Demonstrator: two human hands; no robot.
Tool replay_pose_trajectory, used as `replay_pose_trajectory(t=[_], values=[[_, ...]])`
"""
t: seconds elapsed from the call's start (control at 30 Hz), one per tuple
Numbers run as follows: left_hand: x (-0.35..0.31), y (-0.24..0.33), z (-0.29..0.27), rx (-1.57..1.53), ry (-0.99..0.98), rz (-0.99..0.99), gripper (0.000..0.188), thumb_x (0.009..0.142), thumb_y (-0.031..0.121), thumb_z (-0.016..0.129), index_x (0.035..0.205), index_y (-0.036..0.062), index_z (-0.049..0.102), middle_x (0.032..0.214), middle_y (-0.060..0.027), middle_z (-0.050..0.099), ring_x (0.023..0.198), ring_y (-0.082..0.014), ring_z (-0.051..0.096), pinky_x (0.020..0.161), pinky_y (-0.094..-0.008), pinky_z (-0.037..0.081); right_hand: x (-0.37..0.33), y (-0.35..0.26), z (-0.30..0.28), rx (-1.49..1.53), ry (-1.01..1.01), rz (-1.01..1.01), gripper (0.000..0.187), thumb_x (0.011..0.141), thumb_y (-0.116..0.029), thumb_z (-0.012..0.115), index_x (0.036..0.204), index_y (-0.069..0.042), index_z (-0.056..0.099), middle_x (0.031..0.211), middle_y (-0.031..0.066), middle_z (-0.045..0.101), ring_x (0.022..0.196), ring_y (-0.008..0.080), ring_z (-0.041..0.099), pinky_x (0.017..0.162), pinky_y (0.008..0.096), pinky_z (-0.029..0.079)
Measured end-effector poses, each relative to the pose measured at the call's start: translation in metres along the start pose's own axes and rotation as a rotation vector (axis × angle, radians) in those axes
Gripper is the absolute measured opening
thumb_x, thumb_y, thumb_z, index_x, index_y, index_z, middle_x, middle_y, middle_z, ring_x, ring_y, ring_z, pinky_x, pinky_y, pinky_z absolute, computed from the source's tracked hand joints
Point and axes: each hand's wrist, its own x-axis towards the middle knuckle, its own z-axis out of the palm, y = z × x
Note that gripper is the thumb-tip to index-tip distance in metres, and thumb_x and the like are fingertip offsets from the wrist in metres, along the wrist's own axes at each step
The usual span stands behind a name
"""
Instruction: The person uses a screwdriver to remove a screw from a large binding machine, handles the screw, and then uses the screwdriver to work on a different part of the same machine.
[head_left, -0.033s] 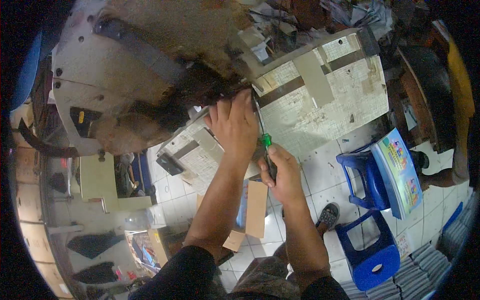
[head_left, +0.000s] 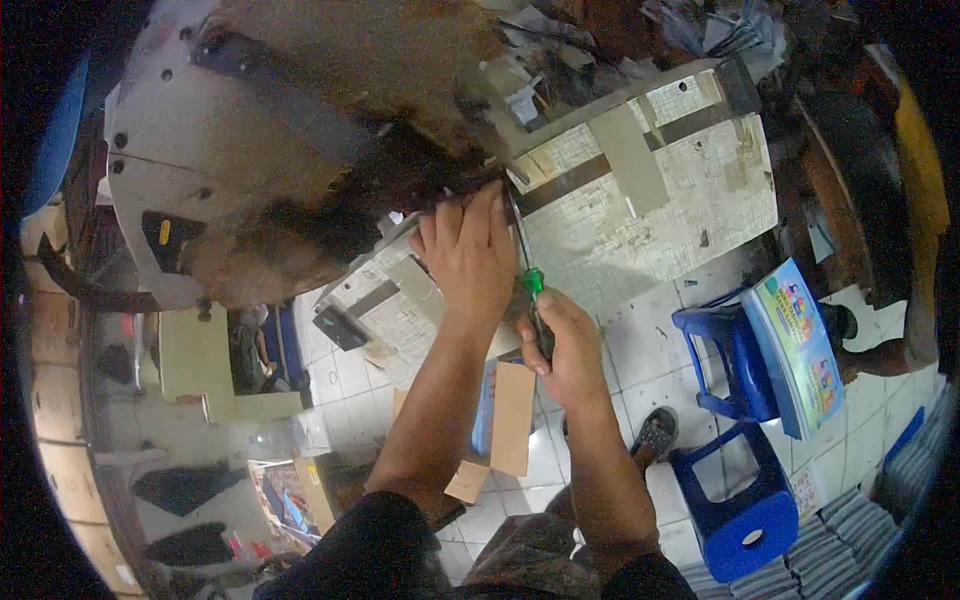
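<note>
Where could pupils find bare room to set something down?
Between the right hand and the blue plastic stool bearing colourful books, the white tiled floor is mostly bare. The cream cross-hatched board looks free at lower right, its slope unclear. It is crowded around the left hand, green-handled screwdriver and grimy grey machine.

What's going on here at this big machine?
A person's right grip holds a green-handled screwdriver, its shaft pointing up toward a large, grimy machine. The left grip is up beside the shaft, near the machine's dark part; whether it holds anything is hidden. A worn, pale board spreads to the right of the shaft.
</note>
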Motion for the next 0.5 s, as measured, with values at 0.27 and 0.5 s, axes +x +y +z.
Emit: replay_pose_trajectory(t=[0.27,0.5], values=[[-0.003,0.0,-0.032,-0.497,-0.22,-0.127,0.022,0.09,0.013,0.059,0.108,0.0012,0.065,0.093,-0.0151,0.064,0.08,-0.0282,0.062,0.072,-0.034,0.049,-0.01,-0.001,0.02,-0.351,0.233,-0.06,0.035,0.096,-0.023,0.052,0.12,0.004,0.053,0.075,0.0081,0.057,0.061,0.0137,0.055,0.052,0.0278,0.044],[0.014,0.0,-0.045,-0.606,-0.445,-0.312,0.027,0.089,0.014,0.059,0.109,-0.0034,0.064,0.093,-0.0227,0.064,0.082,-0.0378,0.064,0.073,-0.0405,0.051,-0.004,0.014,0.019,-1.361,0.392,-0.712,0.04,0.092,-0.017,0.054,0.128,0.001,0.05,0.088,0.02,0.06,0.075,0.0372,0.062,0.068,0.0465,0.048]])
